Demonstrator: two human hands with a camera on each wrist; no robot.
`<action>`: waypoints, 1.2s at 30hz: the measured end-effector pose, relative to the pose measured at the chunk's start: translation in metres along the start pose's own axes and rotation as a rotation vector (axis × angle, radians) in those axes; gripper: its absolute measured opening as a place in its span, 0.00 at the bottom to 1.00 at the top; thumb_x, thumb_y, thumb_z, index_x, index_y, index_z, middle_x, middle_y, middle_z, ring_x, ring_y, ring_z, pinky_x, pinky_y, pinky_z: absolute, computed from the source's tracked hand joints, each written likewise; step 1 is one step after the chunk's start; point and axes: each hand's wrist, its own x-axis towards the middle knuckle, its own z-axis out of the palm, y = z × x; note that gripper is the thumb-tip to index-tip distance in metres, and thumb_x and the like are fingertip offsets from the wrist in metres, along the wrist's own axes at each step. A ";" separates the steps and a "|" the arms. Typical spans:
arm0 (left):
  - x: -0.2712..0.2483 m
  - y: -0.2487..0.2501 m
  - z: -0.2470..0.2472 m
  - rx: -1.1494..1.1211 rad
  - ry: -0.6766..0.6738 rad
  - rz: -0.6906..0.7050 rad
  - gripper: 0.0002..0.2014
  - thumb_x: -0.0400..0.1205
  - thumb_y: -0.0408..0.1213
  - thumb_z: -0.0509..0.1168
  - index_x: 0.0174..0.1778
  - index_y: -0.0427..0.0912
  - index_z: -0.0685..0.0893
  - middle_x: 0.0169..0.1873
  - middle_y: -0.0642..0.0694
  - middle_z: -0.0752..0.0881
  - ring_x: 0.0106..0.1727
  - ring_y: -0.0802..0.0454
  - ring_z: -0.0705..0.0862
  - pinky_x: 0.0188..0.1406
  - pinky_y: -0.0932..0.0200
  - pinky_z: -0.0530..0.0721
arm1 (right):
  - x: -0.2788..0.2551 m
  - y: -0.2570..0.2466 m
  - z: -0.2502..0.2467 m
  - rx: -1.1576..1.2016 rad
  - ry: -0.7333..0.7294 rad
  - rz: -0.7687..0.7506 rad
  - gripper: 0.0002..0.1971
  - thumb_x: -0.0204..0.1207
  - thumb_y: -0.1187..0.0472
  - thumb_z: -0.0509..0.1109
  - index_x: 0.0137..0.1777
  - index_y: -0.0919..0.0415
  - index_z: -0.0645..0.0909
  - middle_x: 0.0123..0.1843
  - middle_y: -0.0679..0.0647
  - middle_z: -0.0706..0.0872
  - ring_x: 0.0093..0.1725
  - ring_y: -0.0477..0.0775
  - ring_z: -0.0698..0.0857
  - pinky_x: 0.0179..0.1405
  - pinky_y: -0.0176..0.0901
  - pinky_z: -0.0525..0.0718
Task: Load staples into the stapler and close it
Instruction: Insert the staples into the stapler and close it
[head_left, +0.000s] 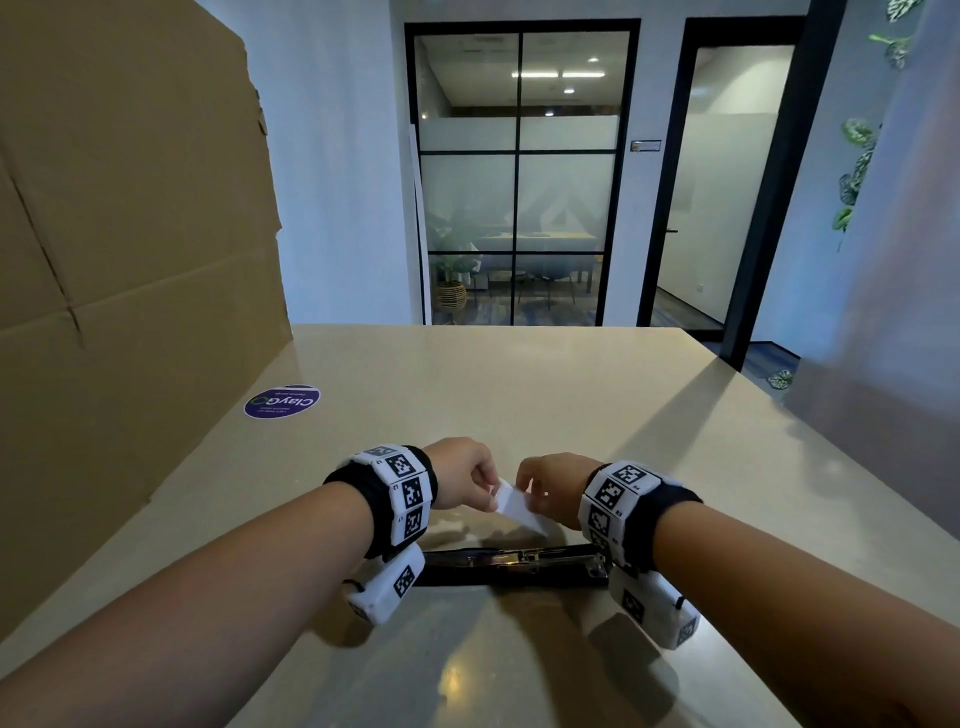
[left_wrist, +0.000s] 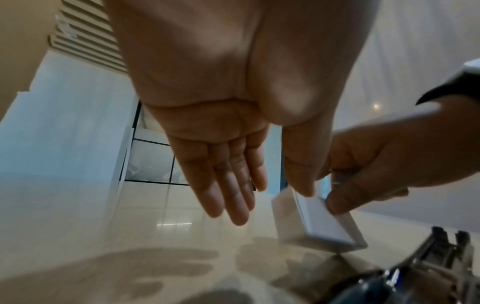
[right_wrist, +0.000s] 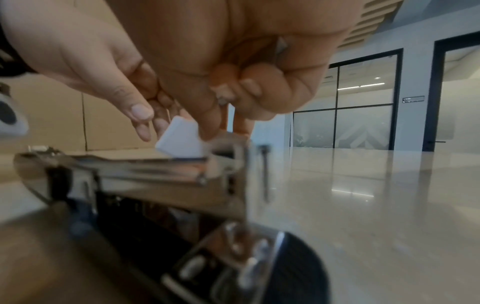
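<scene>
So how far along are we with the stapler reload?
Done: the stapler lies opened out flat on the table, its metal channel exposed. In hand: both hands, left hand and right hand, hold a small white staple box above it. Left: get staples out, seat them, close it.

My wrist bands hide both ends of the stapler (head_left: 511, 564) in the head view. In the right wrist view it is blurred and cut by the bottom edge; in the left wrist view only a blurred corner shows at bottom right. I cannot tell whether staples sit in its channel. The small white box (head_left: 519, 506) is half covered by my left hand (head_left: 460, 473) and right hand (head_left: 553, 486); its contents are hidden, any print too small to read. My right hand (left_wrist: 384, 162) runs off the right edge of the left wrist view. The purple sticker (head_left: 282, 401) on the counter (head_left: 519, 384) has small print I cannot read.
</scene>
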 end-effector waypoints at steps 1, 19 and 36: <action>-0.002 -0.002 0.000 0.013 0.002 -0.011 0.16 0.75 0.41 0.74 0.57 0.41 0.84 0.55 0.45 0.89 0.48 0.54 0.83 0.53 0.57 0.81 | 0.002 -0.001 -0.001 -0.029 -0.033 0.000 0.14 0.79 0.56 0.64 0.64 0.50 0.79 0.63 0.53 0.86 0.61 0.56 0.84 0.59 0.47 0.80; -0.032 -0.005 0.012 0.313 -0.264 0.005 0.23 0.72 0.45 0.76 0.62 0.44 0.83 0.59 0.47 0.87 0.49 0.54 0.80 0.41 0.62 0.76 | -0.018 0.003 -0.017 0.257 0.085 0.085 0.09 0.81 0.65 0.51 0.56 0.62 0.70 0.41 0.55 0.79 0.45 0.59 0.77 0.44 0.46 0.73; -0.031 -0.008 0.016 0.326 -0.243 0.016 0.18 0.72 0.44 0.77 0.57 0.46 0.86 0.56 0.47 0.88 0.47 0.53 0.81 0.45 0.60 0.77 | -0.055 0.006 -0.005 0.237 0.019 -0.089 0.12 0.77 0.69 0.66 0.57 0.56 0.81 0.45 0.52 0.85 0.35 0.49 0.80 0.34 0.34 0.78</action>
